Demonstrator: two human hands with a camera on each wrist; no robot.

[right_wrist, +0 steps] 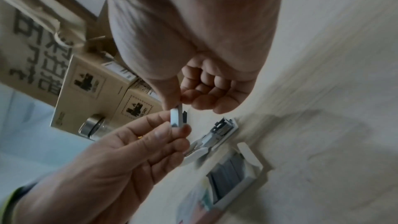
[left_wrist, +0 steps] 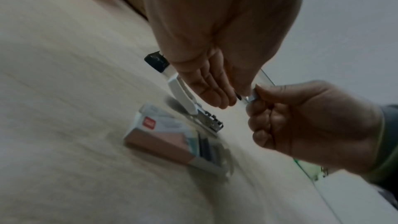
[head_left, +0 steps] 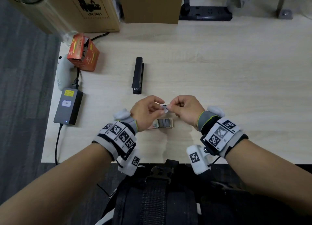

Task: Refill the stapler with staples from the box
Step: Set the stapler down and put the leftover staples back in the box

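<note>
The black stapler point(head_left: 137, 75) lies closed on the pale wooden table, pointing away from me. Nearer me, the small staple box point(head_left: 164, 123) point(left_wrist: 163, 140) point(right_wrist: 232, 175) lies open with dark strips of staples inside. Just above the box, both hands meet. My left hand point(head_left: 162, 109) point(left_wrist: 237, 99) and my right hand point(head_left: 170, 107) point(right_wrist: 175, 106) each pinch one end of a short silver staple strip point(head_left: 165, 108) point(left_wrist: 251, 98) point(right_wrist: 176, 117) between thumb and fingertips. The strip is held in the air, clear of the table.
A white and metal tool point(left_wrist: 187, 100) point(right_wrist: 215, 135) lies beside the box, under my hands. An orange carton point(head_left: 82, 52) and a black power adapter point(head_left: 68, 105) with cables sit at the left. Cardboard boxes point(head_left: 87, 8) and a power strip point(head_left: 205, 13) line the back.
</note>
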